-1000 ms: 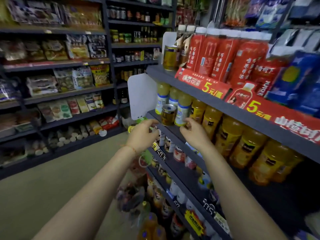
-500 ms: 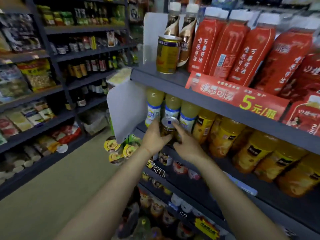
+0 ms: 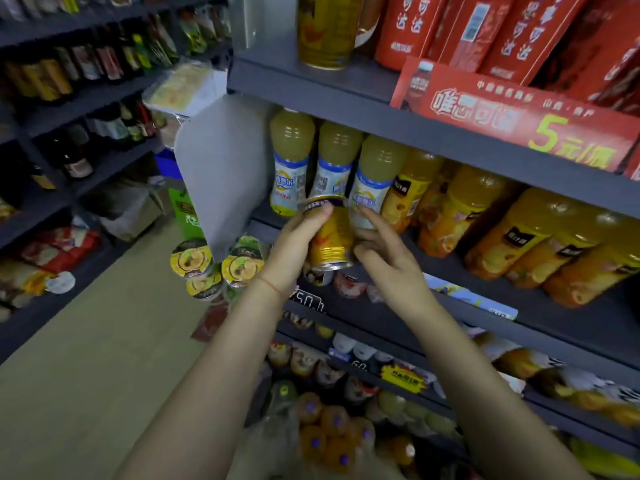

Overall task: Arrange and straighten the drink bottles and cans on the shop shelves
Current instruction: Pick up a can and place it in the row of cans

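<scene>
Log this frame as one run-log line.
stage: can lifted off shelf | left hand: gripping yellow can, tilted | right hand: fingers open beside can | pale juice bottles: upright behind

We count two hands, the left hand [image 3: 294, 244] and the right hand [image 3: 388, 258]; two yellow cans, one can [image 3: 329, 237] between the hands and one top-shelf can [image 3: 325, 29]; three pale juice bottles [image 3: 292, 161] with blue-white labels; three cup lids [image 3: 191, 258] beside the shelf.

Left of me, instant-noodle cups [image 3: 214, 266] hang below a grey divider panel [image 3: 227, 174]; a red price banner [image 3: 512, 114] fronts my upper shelf.
</scene>
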The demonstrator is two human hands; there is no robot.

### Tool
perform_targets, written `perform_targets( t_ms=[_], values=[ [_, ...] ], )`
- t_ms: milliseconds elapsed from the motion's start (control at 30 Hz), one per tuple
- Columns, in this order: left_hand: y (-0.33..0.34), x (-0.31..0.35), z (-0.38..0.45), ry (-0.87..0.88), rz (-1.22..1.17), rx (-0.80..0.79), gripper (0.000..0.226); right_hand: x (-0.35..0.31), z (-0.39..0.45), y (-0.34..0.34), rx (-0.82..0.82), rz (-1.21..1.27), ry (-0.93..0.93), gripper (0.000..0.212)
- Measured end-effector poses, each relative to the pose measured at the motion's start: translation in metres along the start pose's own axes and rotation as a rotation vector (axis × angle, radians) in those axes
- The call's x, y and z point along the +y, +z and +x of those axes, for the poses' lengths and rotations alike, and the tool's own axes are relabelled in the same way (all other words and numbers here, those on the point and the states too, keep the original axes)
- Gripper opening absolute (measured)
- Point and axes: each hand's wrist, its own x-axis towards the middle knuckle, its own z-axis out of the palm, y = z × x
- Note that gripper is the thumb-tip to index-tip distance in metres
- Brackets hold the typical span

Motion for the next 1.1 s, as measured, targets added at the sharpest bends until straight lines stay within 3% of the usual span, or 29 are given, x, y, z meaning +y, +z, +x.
perform_targets(
  t_ms=[133,300,567,733,833,1000,1100],
  values=[
    [0.015,-0.023,-0.029,-0.140,-0.445,-0.094,0.053,0.007,-0.033,-0.007,-0.056,-0.041,-0.002,0.047],
    [0.063,-0.057,-0.076,-0.208,-0.624,-0.166,0.061,0.012,-0.098,-0.051,-0.052,-0.070,0.003,0.045],
    [0.256,-0.094,-0.189,-0.167,-0.292,-0.212,0.057,0.016,-0.251,-0.200,0.083,-0.060,-0.065,0.037],
    [0.409,-0.117,-0.266,-0.098,-0.114,-0.281,0.039,0.010,-0.340,-0.309,0.308,-0.066,-0.098,0.037],
    [0.489,-0.122,-0.297,0.020,-0.087,-0.336,0.043,-0.001,-0.381,-0.374,0.409,-0.072,-0.128,0.039],
    [0.595,-0.120,-0.320,0.283,-0.019,-0.419,0.029,-0.024,-0.421,-0.474,0.569,-0.250,-0.155,0.055],
    [0.639,-0.120,-0.321,0.380,-0.035,-0.481,0.027,-0.028,-0.427,-0.520,0.630,-0.332,-0.210,0.047]
  ],
)
